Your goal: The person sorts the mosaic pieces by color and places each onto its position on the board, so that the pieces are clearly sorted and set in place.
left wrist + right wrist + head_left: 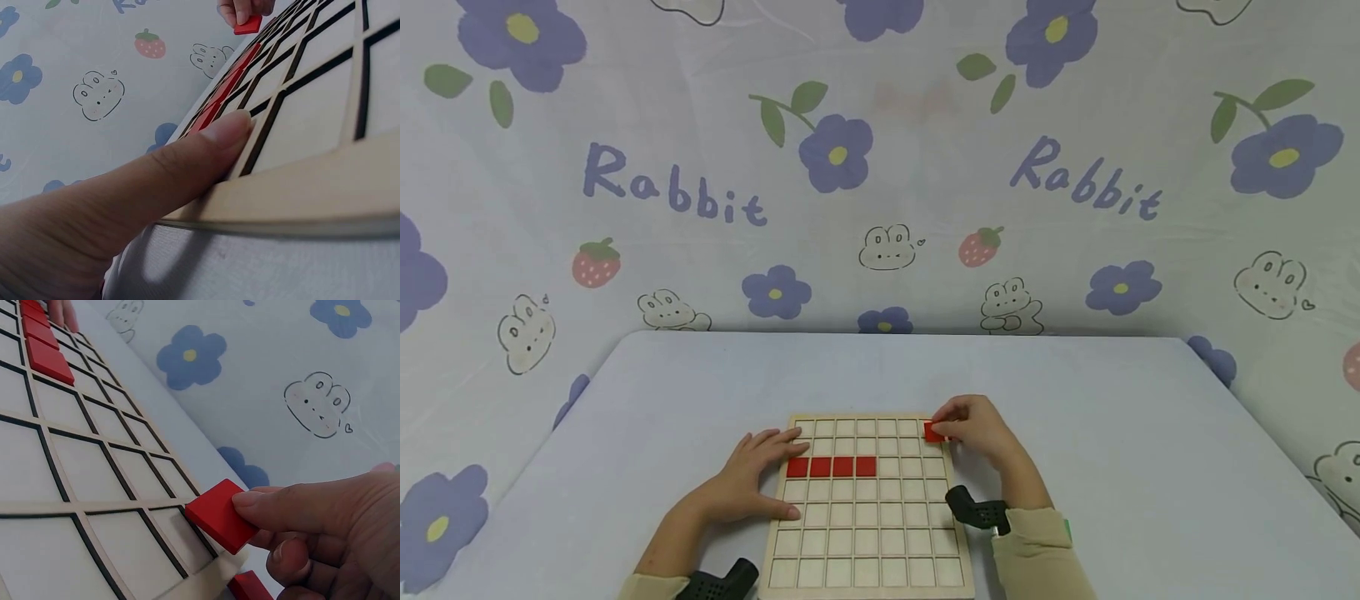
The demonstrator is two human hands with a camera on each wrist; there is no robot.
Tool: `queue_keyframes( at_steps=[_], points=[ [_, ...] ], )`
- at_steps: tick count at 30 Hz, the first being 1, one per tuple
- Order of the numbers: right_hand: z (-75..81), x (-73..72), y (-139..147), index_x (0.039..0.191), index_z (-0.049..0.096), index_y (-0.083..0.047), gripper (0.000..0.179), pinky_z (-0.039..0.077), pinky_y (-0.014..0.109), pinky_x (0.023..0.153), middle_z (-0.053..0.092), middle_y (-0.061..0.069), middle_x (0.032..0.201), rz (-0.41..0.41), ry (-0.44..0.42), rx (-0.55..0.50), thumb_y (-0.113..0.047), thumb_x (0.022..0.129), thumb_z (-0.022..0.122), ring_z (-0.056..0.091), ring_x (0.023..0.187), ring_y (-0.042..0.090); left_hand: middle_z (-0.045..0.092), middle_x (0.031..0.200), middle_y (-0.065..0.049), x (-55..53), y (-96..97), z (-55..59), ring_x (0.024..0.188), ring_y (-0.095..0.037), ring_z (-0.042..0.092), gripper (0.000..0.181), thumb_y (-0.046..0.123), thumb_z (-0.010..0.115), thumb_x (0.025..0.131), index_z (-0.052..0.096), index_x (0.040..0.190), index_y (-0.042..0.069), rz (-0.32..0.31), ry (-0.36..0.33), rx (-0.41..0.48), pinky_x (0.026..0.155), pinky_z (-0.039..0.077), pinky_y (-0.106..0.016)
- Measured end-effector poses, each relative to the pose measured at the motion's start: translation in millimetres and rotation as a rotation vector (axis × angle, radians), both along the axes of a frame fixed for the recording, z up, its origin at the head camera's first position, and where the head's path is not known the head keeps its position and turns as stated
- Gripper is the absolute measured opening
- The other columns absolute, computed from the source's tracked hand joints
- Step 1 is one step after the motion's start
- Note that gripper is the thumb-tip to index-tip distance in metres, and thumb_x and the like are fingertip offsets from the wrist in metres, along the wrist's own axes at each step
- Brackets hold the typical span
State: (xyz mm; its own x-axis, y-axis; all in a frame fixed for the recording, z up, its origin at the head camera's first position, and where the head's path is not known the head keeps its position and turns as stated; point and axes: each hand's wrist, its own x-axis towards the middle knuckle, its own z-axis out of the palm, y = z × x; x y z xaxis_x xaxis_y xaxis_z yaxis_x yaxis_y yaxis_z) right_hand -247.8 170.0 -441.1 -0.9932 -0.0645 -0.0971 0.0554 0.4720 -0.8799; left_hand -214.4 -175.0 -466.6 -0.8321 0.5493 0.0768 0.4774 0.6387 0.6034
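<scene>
A pale wooden grid board (867, 592) lies on the white table, with a row of several red square tiles (842, 467) in its third row from the far edge, starting at the left. My right hand (977, 429) pinches another red tile (220, 512) between thumb and fingers, tilted over the far right corner cell. Below those fingers, part of a further red tile (251, 587) shows beside the board's edge. My left hand (747, 479) rests with spread fingers on the board's left edge; its thumb (228, 131) lies on the frame.
The white table (700, 375) reaches out around the board on both sides and behind it. A patterned cloth (925, 167) with flowers and rabbits hangs behind. Each wrist carries a black device (976, 507).
</scene>
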Motion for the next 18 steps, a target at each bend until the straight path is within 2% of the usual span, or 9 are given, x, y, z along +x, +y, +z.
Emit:
queue_keyframes(
  at_steps=[11,18],
  points=[
    [0.7,3.6,-13,0.080,0.067,-0.001,0.003,0.044,0.024,0.054,0.063,0.005,0.074,0.058,0.009,0.024,-0.004,0.081,0.068,0.051,0.061,0.015,0.034,0.150,-0.012,1.6,2.1,1.3,0.138,-0.043,0.021,0.086,0.046,0.081,0.063,0.048,0.136,0.015,0.004,-0.038,0.006,0.109,0.002,-0.066],
    [2.9,6.1,-21,0.079,0.066,-0.001,0.005,0.044,0.024,0.054,0.063,0.005,0.074,0.097,0.007,0.026,-0.005,0.081,0.068,0.050,0.061,0.014,0.034,0.150,-0.012,2.6,2.7,1.7,0.138,-0.043,0.020,0.086,0.046,0.081,0.063,0.048,0.136,0.014,0.005,-0.032,0.012,0.109,0.001,-0.066]
  ],
)
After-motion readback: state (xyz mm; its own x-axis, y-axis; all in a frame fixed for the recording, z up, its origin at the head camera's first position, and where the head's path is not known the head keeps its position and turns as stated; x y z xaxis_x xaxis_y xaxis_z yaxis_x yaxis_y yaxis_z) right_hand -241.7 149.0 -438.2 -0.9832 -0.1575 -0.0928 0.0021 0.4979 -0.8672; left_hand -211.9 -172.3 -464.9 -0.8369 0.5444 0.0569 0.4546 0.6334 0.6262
